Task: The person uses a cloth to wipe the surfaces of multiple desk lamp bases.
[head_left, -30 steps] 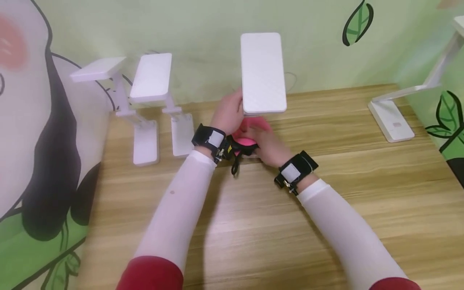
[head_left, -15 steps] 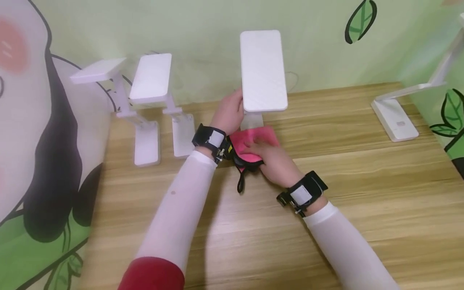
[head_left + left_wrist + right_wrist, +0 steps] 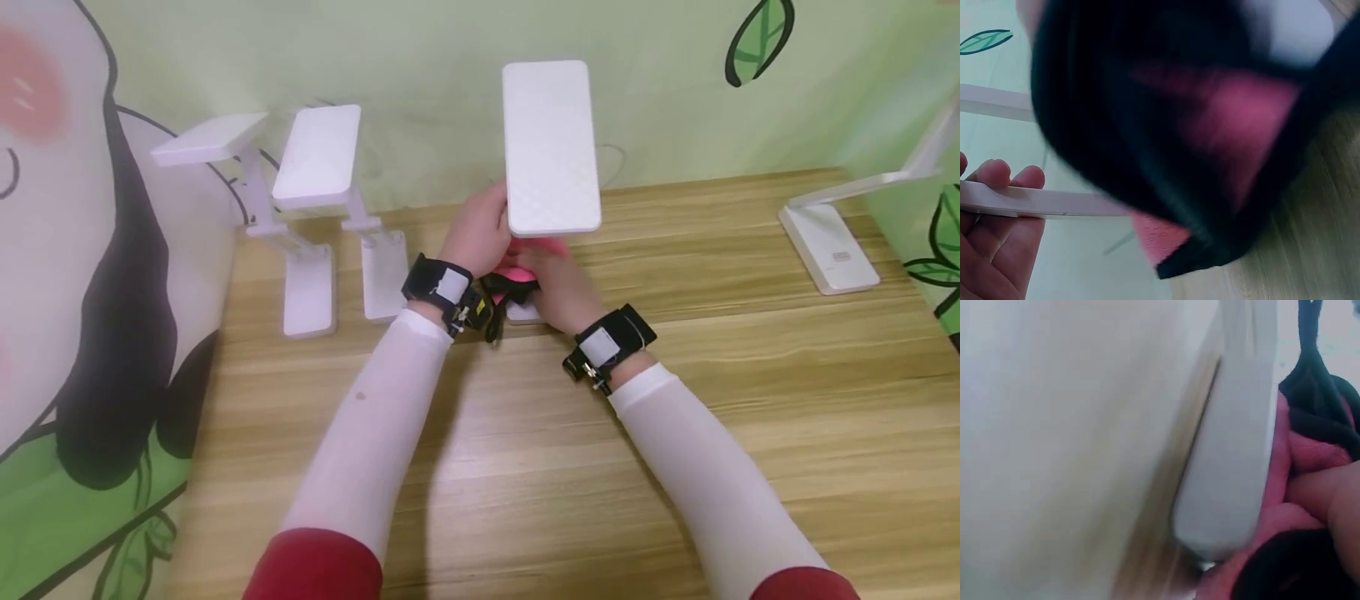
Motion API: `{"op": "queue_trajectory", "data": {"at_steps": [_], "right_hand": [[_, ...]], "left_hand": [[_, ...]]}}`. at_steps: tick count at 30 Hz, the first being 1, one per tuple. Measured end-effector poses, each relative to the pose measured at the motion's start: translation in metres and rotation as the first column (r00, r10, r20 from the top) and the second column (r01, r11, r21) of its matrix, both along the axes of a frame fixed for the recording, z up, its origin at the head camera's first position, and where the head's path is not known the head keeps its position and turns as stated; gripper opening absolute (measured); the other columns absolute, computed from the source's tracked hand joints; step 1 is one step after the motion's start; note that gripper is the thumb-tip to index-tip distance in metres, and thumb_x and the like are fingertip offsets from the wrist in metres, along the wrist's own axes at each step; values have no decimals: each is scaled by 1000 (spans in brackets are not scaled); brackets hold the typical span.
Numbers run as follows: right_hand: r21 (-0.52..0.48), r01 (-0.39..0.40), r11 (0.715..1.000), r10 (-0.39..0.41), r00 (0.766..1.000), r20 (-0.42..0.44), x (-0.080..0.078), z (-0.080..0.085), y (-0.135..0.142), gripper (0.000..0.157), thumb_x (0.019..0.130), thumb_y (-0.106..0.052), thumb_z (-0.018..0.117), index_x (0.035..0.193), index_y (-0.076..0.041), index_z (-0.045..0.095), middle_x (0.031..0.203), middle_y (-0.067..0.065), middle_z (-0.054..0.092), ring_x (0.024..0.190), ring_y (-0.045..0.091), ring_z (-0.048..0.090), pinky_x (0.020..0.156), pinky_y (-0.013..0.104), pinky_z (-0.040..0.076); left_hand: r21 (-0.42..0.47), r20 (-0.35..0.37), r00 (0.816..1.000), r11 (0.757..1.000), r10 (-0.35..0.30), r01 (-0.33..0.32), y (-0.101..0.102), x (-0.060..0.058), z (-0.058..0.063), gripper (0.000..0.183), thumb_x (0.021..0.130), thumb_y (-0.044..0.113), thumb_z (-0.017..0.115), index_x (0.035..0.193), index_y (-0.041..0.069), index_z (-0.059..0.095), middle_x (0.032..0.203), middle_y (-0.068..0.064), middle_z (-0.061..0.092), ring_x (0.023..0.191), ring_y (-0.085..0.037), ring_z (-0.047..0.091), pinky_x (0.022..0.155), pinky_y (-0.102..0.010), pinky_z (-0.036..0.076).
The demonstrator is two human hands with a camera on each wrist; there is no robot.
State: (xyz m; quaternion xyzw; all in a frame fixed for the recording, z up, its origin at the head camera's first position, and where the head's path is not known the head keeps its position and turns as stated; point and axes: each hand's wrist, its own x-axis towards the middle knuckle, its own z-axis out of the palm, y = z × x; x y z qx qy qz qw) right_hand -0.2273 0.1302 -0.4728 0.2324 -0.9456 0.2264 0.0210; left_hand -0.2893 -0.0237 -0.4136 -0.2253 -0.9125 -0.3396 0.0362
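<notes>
A white desk lamp stands before me, its flat head hiding part of both hands in the head view. My left hand holds its slim arm, fingers curled round it in the left wrist view. With my right hand I grip a bunched pink cloth with black trim and a hanging loop. In the right wrist view the cloth lies against the side of the lamp's white base. Black trim and pink fabric fill much of the left wrist view, blurred.
Two more white lamps stand to the left on the wooden table. Another lamp is at the far right, partly out of frame. A painted green wall rises behind the table.
My right hand slid the cloth toward me along the lamp's base, then pushed it back under the lamp head. My left hand has kept its hold on the lamp.
</notes>
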Motion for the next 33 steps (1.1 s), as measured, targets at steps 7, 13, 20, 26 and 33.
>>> {"op": "queue_trajectory", "data": {"at_steps": [7, 13, 20, 26, 33], "right_hand": [[55, 110, 992, -108, 993, -43, 16, 3, -15, 51, 79, 8, 60, 122, -19, 66, 121, 6, 67, 101, 28, 61, 82, 47, 52], [-26, 40, 999, -42, 998, -53, 64, 4, -9, 49, 85, 8, 54, 125, -16, 68, 131, 4, 63, 119, 21, 56, 100, 41, 47], [-37, 13, 999, -13, 1000, 1, 67, 9, 2, 41, 90, 2, 57, 122, -19, 70, 116, 0, 69, 103, 18, 61, 88, 42, 52], [0, 50, 999, -50, 999, 22, 24, 10, 0, 57, 77, 11, 58, 125, -20, 67, 118, 5, 67, 105, 25, 59, 85, 46, 51], [-10, 116, 993, -116, 993, -23, 20, 3, -11, 59, 76, 11, 59, 126, -19, 67, 126, 9, 65, 116, 28, 56, 95, 48, 48]], "left_hand": [[18, 19, 1000, 1000, 22, -22, -2, 2, 1, 31, 106, 15, 45, 134, 11, 57, 130, -6, 62, 120, -15, 53, 104, -31, 41], [21, 42, 999, 999, 29, -30, -1, 1, 1, 33, 107, 15, 43, 137, 12, 55, 131, -6, 63, 117, -14, 55, 100, -31, 44], [17, 22, 1000, 1000, 7, -7, 3, -1, -3, 33, 106, 15, 43, 137, 14, 56, 129, -3, 64, 107, -12, 56, 93, -30, 46], [19, -17, 1000, 1000, -1, 1, 3, -1, -3, 30, 105, 11, 44, 133, 12, 57, 126, -6, 64, 108, -15, 56, 95, -32, 46], [25, -11, 1000, 1000, 9, -8, 1, 2, -1, 30, 105, 11, 44, 132, 12, 58, 126, -6, 64, 114, -15, 56, 99, -32, 45]]}}
